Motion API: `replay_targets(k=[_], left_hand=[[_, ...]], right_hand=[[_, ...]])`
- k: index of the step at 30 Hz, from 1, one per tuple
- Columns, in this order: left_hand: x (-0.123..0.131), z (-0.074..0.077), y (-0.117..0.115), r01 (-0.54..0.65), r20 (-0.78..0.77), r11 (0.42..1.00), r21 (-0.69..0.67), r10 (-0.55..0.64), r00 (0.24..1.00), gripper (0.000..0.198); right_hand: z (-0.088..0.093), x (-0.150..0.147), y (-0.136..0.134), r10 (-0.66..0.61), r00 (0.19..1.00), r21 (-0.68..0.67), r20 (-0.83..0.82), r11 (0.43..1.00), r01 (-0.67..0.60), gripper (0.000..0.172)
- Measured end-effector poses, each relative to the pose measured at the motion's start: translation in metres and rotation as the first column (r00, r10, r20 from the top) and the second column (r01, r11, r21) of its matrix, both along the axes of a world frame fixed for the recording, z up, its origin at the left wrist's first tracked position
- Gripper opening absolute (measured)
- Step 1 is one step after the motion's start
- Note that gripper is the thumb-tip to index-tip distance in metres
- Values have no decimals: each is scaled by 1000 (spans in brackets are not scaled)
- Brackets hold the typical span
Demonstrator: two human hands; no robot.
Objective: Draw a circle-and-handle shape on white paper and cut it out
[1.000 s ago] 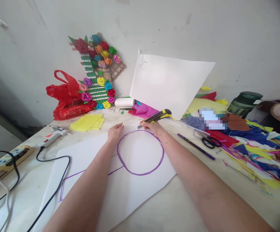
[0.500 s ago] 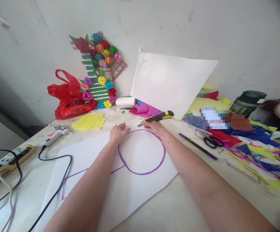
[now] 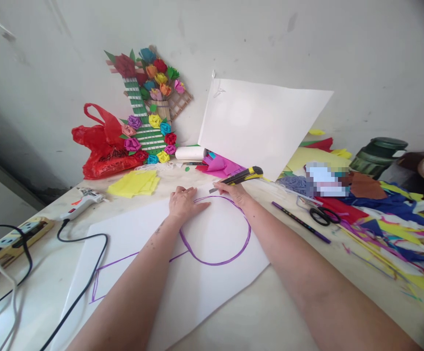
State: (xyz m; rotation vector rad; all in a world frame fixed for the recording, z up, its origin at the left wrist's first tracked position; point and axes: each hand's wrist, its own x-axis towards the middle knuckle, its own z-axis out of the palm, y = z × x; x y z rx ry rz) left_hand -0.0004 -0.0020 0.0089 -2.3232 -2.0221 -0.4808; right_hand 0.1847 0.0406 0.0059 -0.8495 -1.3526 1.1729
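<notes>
A white sheet [image 3: 204,287] lies on the table before me, marked in purple with a large circle [image 3: 215,263] and a long narrow shape running off to the left. My left hand [image 3: 185,202] rests on the sheet at the circle's upper left, thumb stretched out and apart from the fingers. Gripped in my right hand [image 3: 234,192] is a yellow-and-black utility knife [image 3: 243,176]. Its blade sticks out to the left, close to the sheet's far edge, just above the circle's top. My left forearm hides part of the purple drawing.
A purple pen [image 3: 301,222] and scissors [image 3: 324,215] lie right, beside heaped coloured paper scraps [image 3: 387,214]. Left are a glue gun [image 3: 82,204], its cable and a power strip [image 3: 17,248]. Behind stand a red bag [image 3: 104,146], paper flowers [image 3: 155,122] and a white board [image 3: 263,126].
My left hand has shifted slightly right, its thumb now reaching inside the circle. My right hand and the utility knife have barely moved.
</notes>
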Motion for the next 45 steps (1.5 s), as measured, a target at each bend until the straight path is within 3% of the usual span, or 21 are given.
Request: replay_targets(k=[14, 29, 45], left_hand=[[1, -3, 3, -20, -23, 999, -49, 19, 1000, 73], [1, 0, 3, -58, -24, 994, -91, 56, 998, 74], [1, 0, 3, -67, -16, 993, -102, 66, 998, 75]], right_hand=[[-3, -1, 2, 42, 999, -61, 12, 997, -41, 19], [-12, 0, 11, 44, 998, -103, 35, 994, -40, 25], [-8, -1, 7, 31, 999, -106, 38, 994, -27, 26]])
